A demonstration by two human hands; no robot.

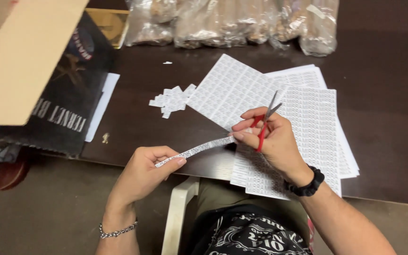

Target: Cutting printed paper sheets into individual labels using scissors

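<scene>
Both hands are busy in the head view: the left hand (142, 172) pinches one end of a thin printed paper strip (199, 148) between thumb and fingers, closed on it, and the right hand (272, 141) has its fingers clamped through the red handles of a pair of scissors (265, 123) while also touching the other end of that same strip, so the strip runs straight between the two hands, just above the desk (383, 94) edge. Scissor blades point up and away from the right hand, nearly closed as far as I can see. Under and beyond the right hand there's a fanned stack of printed label sheets (308, 118). Past the left hand sits a little pile of cut paper bits (172, 100). Way off to the left of the left hand is a cardboard box (20, 56), and far beyond both hands a row of clear plastic bags (232, 21).
</scene>
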